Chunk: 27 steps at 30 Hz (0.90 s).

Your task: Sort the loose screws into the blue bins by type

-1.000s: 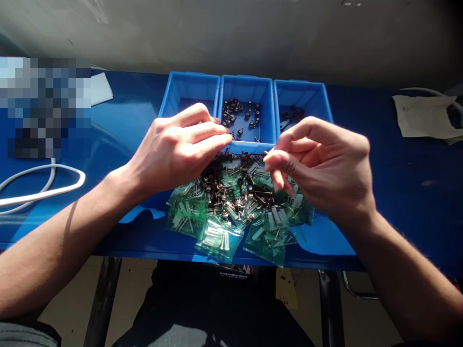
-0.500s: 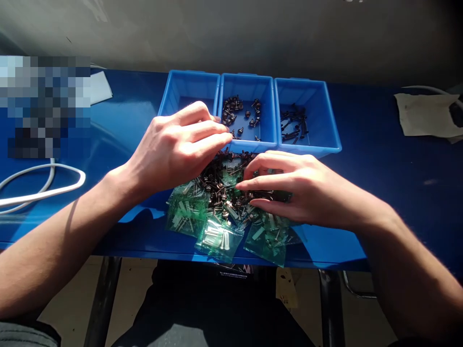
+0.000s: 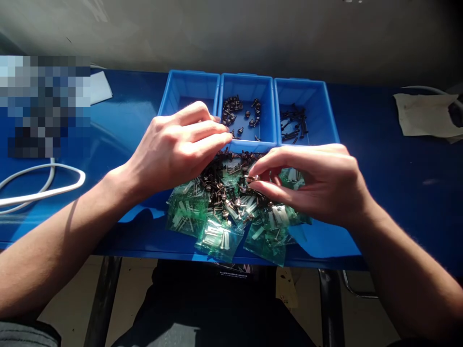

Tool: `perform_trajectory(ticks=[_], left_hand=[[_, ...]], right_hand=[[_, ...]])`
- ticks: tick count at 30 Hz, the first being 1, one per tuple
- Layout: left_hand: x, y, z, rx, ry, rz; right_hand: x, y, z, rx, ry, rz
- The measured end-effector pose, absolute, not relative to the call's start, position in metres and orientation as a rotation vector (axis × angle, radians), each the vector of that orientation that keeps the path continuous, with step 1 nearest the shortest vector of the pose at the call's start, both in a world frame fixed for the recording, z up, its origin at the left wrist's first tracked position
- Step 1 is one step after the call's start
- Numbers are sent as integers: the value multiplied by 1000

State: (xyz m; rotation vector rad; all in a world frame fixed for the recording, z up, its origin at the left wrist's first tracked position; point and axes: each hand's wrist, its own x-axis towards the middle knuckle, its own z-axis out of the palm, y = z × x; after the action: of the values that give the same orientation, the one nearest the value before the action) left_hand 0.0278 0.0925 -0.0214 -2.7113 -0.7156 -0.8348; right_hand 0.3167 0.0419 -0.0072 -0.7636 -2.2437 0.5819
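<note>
Between the thumb and index finger of my right hand (image 3: 307,180) is a small screw (image 3: 251,179), above a pile of dark screws (image 3: 217,185). My left hand (image 3: 184,140) rests at the front edges of the left bin (image 3: 195,89) and middle bin (image 3: 248,86), its fingers bent together and their undersides hidden. Short screws with wide heads lie in the middle bin. Long dark screws (image 3: 294,125) lie in the right bin (image 3: 302,91). Green plastic packets (image 3: 219,238) of pale plugs and screws surround the pile.
A white cable (image 3: 43,193) loops across the blue table (image 3: 133,96) on the left, near a blurred-out patch. White paper (image 3: 99,87) is at the back left, and beige paper (image 3: 423,115) at the far right.
My right hand has shifted right and slightly up, its thumb and index finger now pinching a screw. More of the pile and packets shows. My left hand has stayed in place.
</note>
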Motion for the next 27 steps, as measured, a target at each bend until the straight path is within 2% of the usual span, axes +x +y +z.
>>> perform_trajectory(ticks=[3, 5, 10, 19, 24, 27], left_hand=[[28, 93, -21, -2703, -688, -844], [28, 93, -21, -2682, -654, -848], [29, 93, -21, -2648, -634, -807], [28, 93, -20, -2624, -583, -809], [29, 93, -20, -2607, -570, -832], [30, 93, -21, -2592, -556, -856]], right_hand=[[315, 40, -4, -774, -2173, 827], [313, 39, -3, -839, -2081, 876], [312, 38, -2, -980, -1808, 687], [317, 45, -18, -703, -2551, 318], [309, 44, -27, -653, -2523, 274], [307, 41, -24, -691, -2402, 360]])
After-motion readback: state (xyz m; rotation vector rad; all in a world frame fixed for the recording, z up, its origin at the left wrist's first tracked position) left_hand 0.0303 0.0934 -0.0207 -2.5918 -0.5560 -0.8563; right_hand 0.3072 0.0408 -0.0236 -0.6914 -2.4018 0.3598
